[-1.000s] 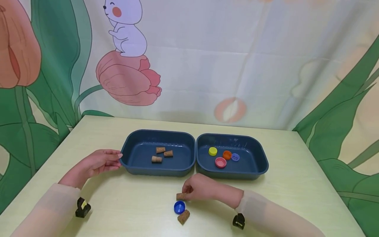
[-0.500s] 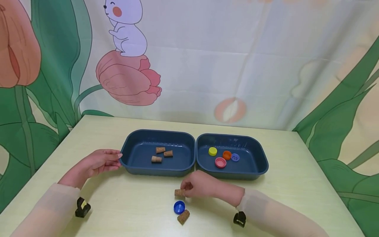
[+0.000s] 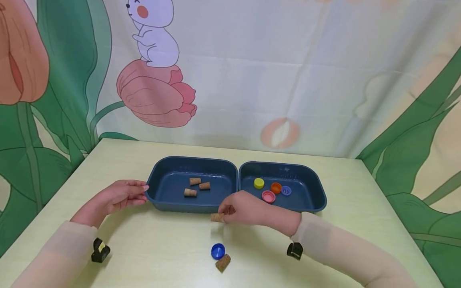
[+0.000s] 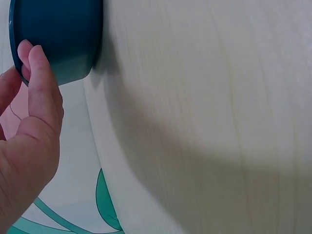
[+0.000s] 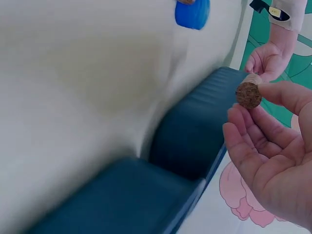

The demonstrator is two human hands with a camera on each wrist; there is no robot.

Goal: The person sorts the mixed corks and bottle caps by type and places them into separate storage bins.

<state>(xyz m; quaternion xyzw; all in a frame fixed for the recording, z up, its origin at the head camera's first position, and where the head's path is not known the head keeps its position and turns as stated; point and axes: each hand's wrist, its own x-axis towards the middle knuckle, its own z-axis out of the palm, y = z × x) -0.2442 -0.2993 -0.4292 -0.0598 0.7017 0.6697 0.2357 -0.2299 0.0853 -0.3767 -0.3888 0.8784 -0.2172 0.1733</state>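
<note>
My right hand (image 3: 245, 209) pinches a cork (image 3: 217, 217) between thumb and fingers, just above the table at the near wall of the left blue tray (image 3: 173, 205). The right wrist view shows the round end of that cork (image 5: 248, 95). At the left tray's outer end, my left hand (image 3: 124, 196) grips the rim, with fingers on both sides of the wall (image 4: 63, 44). Three corks (image 3: 190, 193) lie inside that tray. On the table nearer me are a blue bottle cap (image 3: 217, 251) and another cork (image 3: 223, 263), touching or nearly so.
A second blue tray (image 3: 317, 196) stands against the left one on its right. It contains a yellow cap (image 3: 259, 183), an orange cap (image 3: 276, 188), a purple cap (image 3: 286, 191) and a pink cap (image 3: 268, 196). A printed curtain (image 3: 230, 80) hangs behind the pale table (image 3: 144, 248).
The cork in my right hand has risen off the table from beside the blue cap and moved away from me towards the left tray. My left hand stays at the tray rim.
</note>
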